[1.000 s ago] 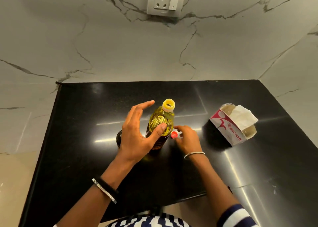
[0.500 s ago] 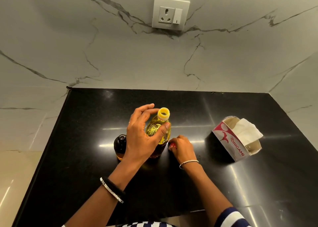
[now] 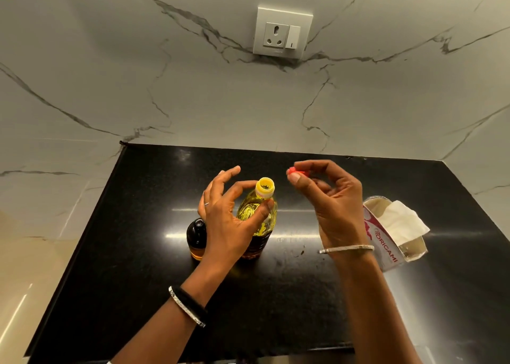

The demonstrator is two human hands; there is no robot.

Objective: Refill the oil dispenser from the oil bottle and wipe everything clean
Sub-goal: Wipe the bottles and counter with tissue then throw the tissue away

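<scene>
Oil bottle [image 3: 248, 210] uncapped, thin plastic, likely slippery; left hand [image 3: 226, 225] fingers clasped shoulder; right hand [image 3: 339, 209] fingers pinched red cap [image 3: 295, 172].

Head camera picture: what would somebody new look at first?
Probably the clear plastic bottle of yellow oil, standing open mid-counter and gripped by the left hand. Next, the small red cap pinched by the right hand, held up just right of the bottle. A red-and-white cardboard tissue box lies on the right side of the shiny black counter.
</scene>
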